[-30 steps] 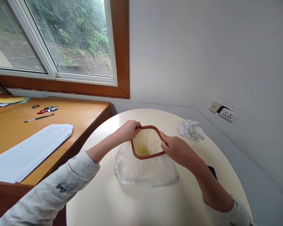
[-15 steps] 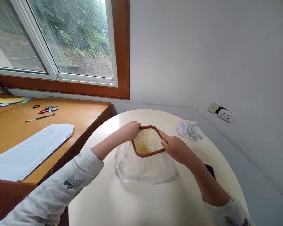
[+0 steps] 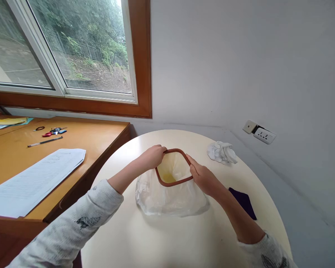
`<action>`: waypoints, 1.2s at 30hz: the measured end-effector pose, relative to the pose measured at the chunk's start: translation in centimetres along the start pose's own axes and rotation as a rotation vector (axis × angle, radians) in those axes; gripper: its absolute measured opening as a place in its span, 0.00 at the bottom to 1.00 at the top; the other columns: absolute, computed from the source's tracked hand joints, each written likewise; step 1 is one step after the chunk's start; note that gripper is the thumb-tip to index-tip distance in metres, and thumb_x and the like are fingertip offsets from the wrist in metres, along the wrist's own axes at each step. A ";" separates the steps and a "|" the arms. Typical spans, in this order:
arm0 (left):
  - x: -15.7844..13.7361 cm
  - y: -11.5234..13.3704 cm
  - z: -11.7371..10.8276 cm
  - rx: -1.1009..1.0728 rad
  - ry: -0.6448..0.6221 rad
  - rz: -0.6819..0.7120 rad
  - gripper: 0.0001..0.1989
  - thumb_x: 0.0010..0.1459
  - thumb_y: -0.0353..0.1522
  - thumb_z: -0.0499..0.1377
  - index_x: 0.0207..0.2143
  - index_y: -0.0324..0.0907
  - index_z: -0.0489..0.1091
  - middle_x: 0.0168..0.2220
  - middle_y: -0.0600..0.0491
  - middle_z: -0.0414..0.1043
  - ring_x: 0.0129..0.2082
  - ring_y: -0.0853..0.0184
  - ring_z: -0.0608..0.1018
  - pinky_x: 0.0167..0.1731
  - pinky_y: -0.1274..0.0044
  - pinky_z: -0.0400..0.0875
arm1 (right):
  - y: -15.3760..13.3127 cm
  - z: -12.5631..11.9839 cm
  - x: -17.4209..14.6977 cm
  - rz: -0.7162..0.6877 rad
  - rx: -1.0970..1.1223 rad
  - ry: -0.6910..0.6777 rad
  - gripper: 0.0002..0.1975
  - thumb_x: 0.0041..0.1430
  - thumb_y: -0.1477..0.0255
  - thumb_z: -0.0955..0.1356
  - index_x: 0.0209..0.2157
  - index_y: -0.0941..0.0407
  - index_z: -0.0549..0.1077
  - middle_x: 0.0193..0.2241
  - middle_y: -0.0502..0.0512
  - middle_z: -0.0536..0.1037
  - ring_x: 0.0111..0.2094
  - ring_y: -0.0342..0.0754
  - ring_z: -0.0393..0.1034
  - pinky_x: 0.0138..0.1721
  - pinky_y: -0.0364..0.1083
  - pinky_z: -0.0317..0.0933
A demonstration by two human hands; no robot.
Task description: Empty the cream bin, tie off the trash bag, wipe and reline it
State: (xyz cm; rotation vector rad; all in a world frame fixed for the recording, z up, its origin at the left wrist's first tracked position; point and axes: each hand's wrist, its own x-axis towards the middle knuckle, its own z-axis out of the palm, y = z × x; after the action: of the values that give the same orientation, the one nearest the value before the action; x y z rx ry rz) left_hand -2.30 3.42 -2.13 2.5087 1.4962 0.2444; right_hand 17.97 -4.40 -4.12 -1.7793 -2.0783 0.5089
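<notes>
A brown, rounded-square bin rim [image 3: 175, 183] sits around the mouth of a small trash can lined with a translucent white trash bag [image 3: 173, 204]. The bag drapes down outside and hides the can's walls; a yellowish bottom [image 3: 168, 177] shows through inside. My left hand [image 3: 154, 156] is closed on the rim's far left corner. On the right side of the rim, my right hand [image 3: 201, 176] grips it with the thumb along the top. Both hands are level with the rim, opposite each other.
The can stands on a round cream table [image 3: 156, 242]. Crumpled white plastic [image 3: 221, 152] lies at the back right, and a dark purple cloth [image 3: 243, 203] beside my right forearm. Left is a wooden desk [image 3: 100, 136] with papers [image 3: 44, 178], a pen [image 3: 44, 142] and keys [image 3: 56, 131].
My view has shifted slightly, so more of the purple cloth shows past my right forearm. Both hands keep their grip on the rim.
</notes>
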 end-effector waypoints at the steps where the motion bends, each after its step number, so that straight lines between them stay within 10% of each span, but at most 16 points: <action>1: 0.0 0.0 0.0 -0.002 -0.001 0.011 0.18 0.56 0.28 0.44 0.44 0.42 0.69 0.37 0.47 0.71 0.33 0.63 0.74 0.24 0.78 0.65 | 0.0 0.0 0.0 0.005 -0.037 -0.001 0.25 0.63 0.70 0.50 0.62 0.52 0.48 0.27 0.53 0.76 0.27 0.47 0.69 0.28 0.43 0.57; 12: -0.1 -0.7 0.8 -0.088 0.000 0.021 0.27 0.56 0.27 0.45 0.58 0.49 0.56 0.49 0.50 0.70 0.40 0.64 0.76 0.28 0.81 0.68 | -0.9 1.8 -0.3 -0.365 -0.229 0.472 0.22 0.62 0.72 0.54 0.56 0.63 0.61 0.56 0.62 0.63 0.57 0.52 0.55 0.54 0.53 0.54; 22: -0.4 -0.3 0.5 -0.194 0.022 -0.001 0.24 0.58 0.29 0.43 0.57 0.48 0.59 0.48 0.51 0.72 0.39 0.65 0.76 0.29 0.80 0.68 | 0.1 4.1 -0.1 -0.392 -0.087 0.458 0.21 0.61 0.74 0.53 0.49 0.59 0.70 0.55 0.58 0.65 0.58 0.51 0.54 0.55 0.53 0.55; 27: -2.5 0.4 -0.5 -0.172 0.024 -0.076 0.22 0.60 0.35 0.41 0.56 0.50 0.58 0.32 0.50 0.74 0.22 0.66 0.73 0.18 0.79 0.61 | 1.8 3.0 1.4 -0.318 -0.161 0.540 0.20 0.62 0.71 0.55 0.52 0.59 0.67 0.58 0.63 0.59 0.59 0.56 0.50 0.55 0.58 0.52; 33: -6.2 1.3 -1.6 -0.301 -0.090 -0.070 0.26 0.61 0.46 0.38 0.27 0.42 0.69 0.21 0.52 0.66 0.19 0.68 0.67 0.19 0.77 0.60 | 3.1 0.7 1.8 -0.169 0.021 0.732 0.20 0.61 0.67 0.58 0.54 0.57 0.62 0.54 0.64 0.62 0.56 0.55 0.54 0.53 0.60 0.53; 36: -7.3 0.9 -2.1 -0.372 -0.132 -0.018 0.24 0.60 0.46 0.41 0.31 0.43 0.70 0.23 0.53 0.67 0.22 0.68 0.69 0.22 0.77 0.63 | 2.8 0.3 -0.4 -0.248 0.159 0.750 0.15 0.61 0.70 0.58 0.48 0.54 0.67 0.46 0.60 0.68 0.50 0.51 0.61 0.48 0.54 0.60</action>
State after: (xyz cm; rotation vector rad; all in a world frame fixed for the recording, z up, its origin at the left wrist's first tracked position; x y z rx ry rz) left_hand -5.52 -3.26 -0.14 2.1727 1.2861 0.3153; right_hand 20.31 -4.39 -5.75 -1.3095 -1.6254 -0.0692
